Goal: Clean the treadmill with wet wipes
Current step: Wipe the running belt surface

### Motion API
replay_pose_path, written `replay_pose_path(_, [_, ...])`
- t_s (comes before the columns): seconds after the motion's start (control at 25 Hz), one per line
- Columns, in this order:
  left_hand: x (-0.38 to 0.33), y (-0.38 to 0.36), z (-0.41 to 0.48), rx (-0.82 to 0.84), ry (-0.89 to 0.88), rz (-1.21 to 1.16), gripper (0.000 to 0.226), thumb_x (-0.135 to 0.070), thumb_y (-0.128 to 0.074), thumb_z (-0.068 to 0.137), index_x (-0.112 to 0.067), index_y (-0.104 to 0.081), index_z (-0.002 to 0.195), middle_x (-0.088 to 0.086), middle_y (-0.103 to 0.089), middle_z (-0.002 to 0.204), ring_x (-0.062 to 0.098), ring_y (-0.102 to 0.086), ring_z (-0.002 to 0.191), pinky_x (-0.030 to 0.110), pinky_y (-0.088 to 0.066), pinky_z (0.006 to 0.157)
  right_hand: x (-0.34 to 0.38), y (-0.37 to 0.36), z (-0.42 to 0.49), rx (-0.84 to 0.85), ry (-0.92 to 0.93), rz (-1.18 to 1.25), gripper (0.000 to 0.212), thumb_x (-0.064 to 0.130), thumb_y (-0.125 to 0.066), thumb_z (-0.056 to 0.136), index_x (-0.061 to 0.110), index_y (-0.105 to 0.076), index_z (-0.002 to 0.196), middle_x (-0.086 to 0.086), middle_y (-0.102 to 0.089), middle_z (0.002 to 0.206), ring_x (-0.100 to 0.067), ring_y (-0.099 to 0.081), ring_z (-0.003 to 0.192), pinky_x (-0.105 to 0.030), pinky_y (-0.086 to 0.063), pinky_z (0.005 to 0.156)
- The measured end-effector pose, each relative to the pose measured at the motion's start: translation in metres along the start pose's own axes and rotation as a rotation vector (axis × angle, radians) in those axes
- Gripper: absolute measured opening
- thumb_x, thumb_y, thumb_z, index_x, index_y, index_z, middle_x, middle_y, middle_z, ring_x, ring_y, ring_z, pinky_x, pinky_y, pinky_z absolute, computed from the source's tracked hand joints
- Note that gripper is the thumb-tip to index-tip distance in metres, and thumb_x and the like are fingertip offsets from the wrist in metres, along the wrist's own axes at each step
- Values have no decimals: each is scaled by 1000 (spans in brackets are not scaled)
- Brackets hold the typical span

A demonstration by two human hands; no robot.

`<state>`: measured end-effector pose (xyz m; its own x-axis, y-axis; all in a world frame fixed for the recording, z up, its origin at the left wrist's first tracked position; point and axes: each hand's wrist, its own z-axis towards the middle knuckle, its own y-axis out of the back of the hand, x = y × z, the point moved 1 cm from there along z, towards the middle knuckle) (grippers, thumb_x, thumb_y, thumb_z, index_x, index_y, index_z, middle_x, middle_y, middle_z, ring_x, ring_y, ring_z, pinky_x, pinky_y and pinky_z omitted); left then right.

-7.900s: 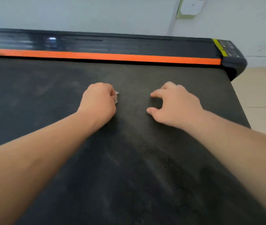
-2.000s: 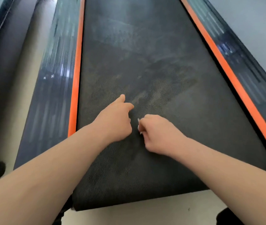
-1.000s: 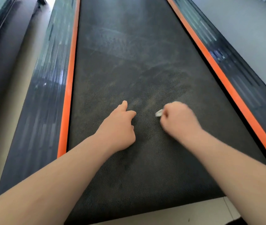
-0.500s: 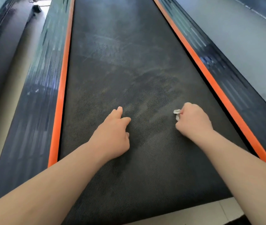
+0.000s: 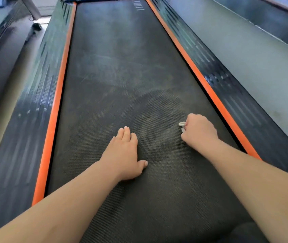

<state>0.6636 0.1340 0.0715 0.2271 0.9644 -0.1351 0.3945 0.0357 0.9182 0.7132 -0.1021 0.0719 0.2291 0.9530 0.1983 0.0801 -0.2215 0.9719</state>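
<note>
Gripped the wet wipe (image 5: 182, 124) in the right hand (image 5: 199, 132), fingers curled tight into a fist round it, with only a small white scrap poking out on the fist's left side, down against the treadmill belt (image 5: 122, 67). Placed the wipe thus on the near right part of the belt, near the right orange strip (image 5: 201, 79) but apart from it. Had carried that fist rightward across the belt within the last two seconds, from just beside the left hand (image 5: 124, 155) to well apart from it. Had held the wipe in the left hand some seconds back and passed it across since. Laid the left hand flat on the belt, holding nothing, straight fingers aimed toward the far end and thumb out to the right, having pointed a single finger with the rest curled half a second before. Read all this as a sideways wiping stroke, with the left hand set down as a prop. Noted a darker patch of belt around and between the hands and a greyer, scuffed haze farther up. Took the dark part for wiped and damp, and the far stretch for still to do, along with the left orange strip (image 5: 59, 88) and the ribbed side rails (image 5: 236, 95). Glimpsed another dark machine deck (image 5: 2, 32) at the far left.
</note>
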Motion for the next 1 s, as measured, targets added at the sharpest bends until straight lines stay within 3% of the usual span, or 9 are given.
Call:
replay_pose_path(0.12, [12,-2,7,65,63,-62,122,-78,-59,80,-16,7,161,5,18,169,23,14,156,42,-8,128,32,-12,-21,133,302,49,18,22,-64,85,24,-46,84,0,-53,95,-31,-62,99,-32,-45,74])
replay_pose_path(0.24, [10,0,9,47,66,-91,123,-78,-61,78,-21,8,162,-1,20,168,18,15,155,40,-12,125,60,-19,-35,271,611,21,17,23,-63,88,30,-48,87,3,-59,102,-24,-61,101,-33,-47,77])
replay_pose_path(0.32, [10,1,13,40,57,-99,123,-78,-62,78,-21,9,162,-1,21,168,19,17,155,41,-9,126,53,-11,1,162,533,-90,12,25,-64,88,26,-52,90,-1,-62,106,-28,-62,102,-33,-46,75])
replay_pose_path(0.44, [14,2,17,47,68,-116,126,-78,-65,76,-21,8,162,-1,20,168,19,16,155,43,-10,126,12,8,60,11,110,-58,15,26,-66,87,16,-60,97,-10,-65,109,-35,-64,102,-37,-50,77])
replay_pose_path(0.48, [15,3,19,47,78,-110,127,-78,-67,74,-22,6,162,-1,18,169,19,14,156,43,-13,127,4,9,67,2,44,-33,15,24,-65,87,15,-59,97,-11,-65,110,-36,-64,102,-38,-50,78])
replay_pose_path(0.68, [5,17,27,93,147,-34,119,-76,-74,66,-19,-23,157,4,-8,168,24,-10,155,50,-36,117,7,-8,13,176,403,64,7,18,-61,85,20,-55,86,-3,-63,99,-31,-63,99,-39,-51,80])
replay_pose_path(0.8, [-5,25,41,-29,78,-4,110,-78,-60,78,-20,-16,160,8,4,169,26,4,157,49,-17,126,-11,-4,-13,295,582,30,14,19,-57,91,26,-46,84,4,-57,93,-25,-60,95,-40,-48,77])
replay_pose_path(1.0, [-11,23,71,62,69,-78,119,-78,-60,80,-23,6,162,11,19,168,29,16,155,46,-6,127,-18,11,54,30,293,-37,17,15,-59,85,22,-44,82,1,-50,92,-29,-61,97,-34,-40,69])
